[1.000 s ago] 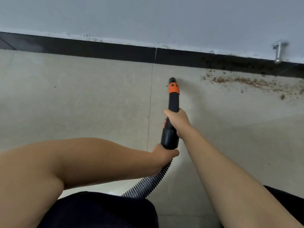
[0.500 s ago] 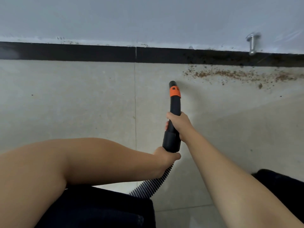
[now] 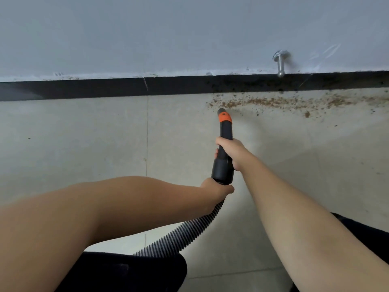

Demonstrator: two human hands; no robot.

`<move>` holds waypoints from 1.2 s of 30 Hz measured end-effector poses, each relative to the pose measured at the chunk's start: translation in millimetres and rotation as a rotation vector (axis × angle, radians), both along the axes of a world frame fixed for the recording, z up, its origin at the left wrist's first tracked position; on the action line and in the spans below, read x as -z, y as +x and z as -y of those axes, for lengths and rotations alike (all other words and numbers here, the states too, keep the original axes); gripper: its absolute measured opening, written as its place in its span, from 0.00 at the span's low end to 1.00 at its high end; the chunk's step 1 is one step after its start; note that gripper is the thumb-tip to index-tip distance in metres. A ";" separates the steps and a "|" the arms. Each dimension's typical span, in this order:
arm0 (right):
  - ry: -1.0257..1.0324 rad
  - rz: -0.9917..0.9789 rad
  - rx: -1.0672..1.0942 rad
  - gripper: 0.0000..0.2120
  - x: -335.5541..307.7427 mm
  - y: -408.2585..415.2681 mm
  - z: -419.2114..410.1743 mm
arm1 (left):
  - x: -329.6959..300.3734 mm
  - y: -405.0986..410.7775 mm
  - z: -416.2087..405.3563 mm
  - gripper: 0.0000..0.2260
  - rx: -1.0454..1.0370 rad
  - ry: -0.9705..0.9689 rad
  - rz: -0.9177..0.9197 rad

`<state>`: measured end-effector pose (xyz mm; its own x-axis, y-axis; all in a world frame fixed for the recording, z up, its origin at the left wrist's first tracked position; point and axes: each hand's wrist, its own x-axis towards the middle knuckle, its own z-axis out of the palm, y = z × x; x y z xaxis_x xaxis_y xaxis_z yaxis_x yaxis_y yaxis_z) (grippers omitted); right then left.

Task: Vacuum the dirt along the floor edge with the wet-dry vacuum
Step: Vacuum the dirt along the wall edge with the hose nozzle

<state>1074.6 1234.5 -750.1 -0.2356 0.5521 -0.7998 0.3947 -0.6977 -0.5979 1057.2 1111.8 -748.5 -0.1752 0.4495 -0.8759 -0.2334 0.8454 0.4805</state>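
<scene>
Since the earlier frames, the nozzle (image 3: 224, 131) has been carried to the right and toward the wall, so that its tip is now set at the left end of the dirt (image 3: 273, 102), where before it stood well short of it. Both hands have kept their hold throughout.

The nozzle (black, with an orange band near the tip) is gripped around its middle by the right hand (image 3: 231, 153), with the fingers curled round the tube. Just below, the left hand (image 3: 217, 187) is wrapped around the joint where the ribbed hose (image 3: 189, 234) meets the nozzle's thick black end. The hose is seen running down and to the left from that hand, toward the dark clothing at the bottom edge.

The dirt is spread as a brown, crumbly band along the floor (image 3: 84, 144), just beside the black baseboard (image 3: 84, 89), and reaches from the nozzle tip to the right edge of view. A metal door stop (image 3: 281, 64) is fixed to the wall (image 3: 168, 34) above the dirt.
</scene>
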 end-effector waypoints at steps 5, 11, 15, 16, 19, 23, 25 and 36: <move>-0.025 -0.066 -0.148 0.04 -4.5 -28.3 3.1 | 1.5 -9.6 -1.4 0.07 -0.136 -0.040 -0.091; -0.030 -0.037 0.023 0.04 2.9 18.3 -16.8 | -1.3 16.3 -18.7 0.11 0.016 -0.047 -0.084; 0.000 0.036 0.136 0.04 4.5 68.3 -46.8 | 1.5 56.6 -48.8 0.11 0.082 -0.014 -0.085; 0.013 0.051 0.151 0.04 4.3 75.0 -54.1 | 1.5 63.8 -56.3 0.11 0.076 0.002 -0.098; 0.028 0.069 0.138 0.05 3.5 85.9 -66.2 | 0.9 81.7 -66.5 0.09 0.048 0.027 -0.136; -0.010 0.028 -0.071 0.04 5.8 75.1 -48.5 | 5.7 98.8 -48.0 0.11 -0.122 -0.024 -0.150; -0.030 -0.018 -0.193 0.05 7.8 61.7 -31.6 | 10.3 99.4 -33.8 0.11 -0.230 -0.046 -0.175; -0.009 -0.037 -0.006 0.05 21.8 95.8 -49.6 | 20.6 90.2 -44.2 0.13 -0.014 0.055 0.023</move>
<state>1170.4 1284.1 -771.9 -0.2684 0.5437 -0.7952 0.3768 -0.7005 -0.6061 1147.4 1156.0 -769.1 -0.1620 0.4947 -0.8538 -0.2567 0.8144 0.5205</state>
